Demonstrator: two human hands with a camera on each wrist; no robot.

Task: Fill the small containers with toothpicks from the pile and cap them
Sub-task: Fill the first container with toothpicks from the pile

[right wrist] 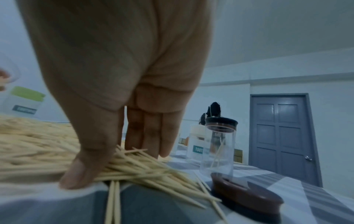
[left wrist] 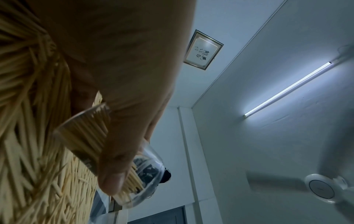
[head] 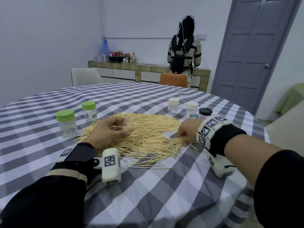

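Your left hand (head: 110, 131) grips an uncapped clear container (head: 130, 125), tipped on its side above the toothpick pile (head: 141, 134) in the middle of the counter (head: 148, 195) — the left wrist view shows some toothpicks already lying inside it. Your right hand (head: 189, 131) is down at the pile's right edge, thumb and fingers closing on a small bundle of toothpicks (right wrist: 134, 165) against the cloth.

To do this well, I'd square the bundle first: roll it between thumb and fingers so the sticks lie parallel, since crossed ones will likely jam at the mouth. Keep the container tilted toward the right hand and feed the bundle in end first, then tap it upright to settle them.

A brown lid (right wrist: 247, 195) lies flat near your right hand — probably this container's cap. The two green-capped jars (head: 66, 124) stand toward the left edge; the white-capped jars (head: 173, 106) and the black-capped jar (head: 205, 113) stand toward the far right edge.
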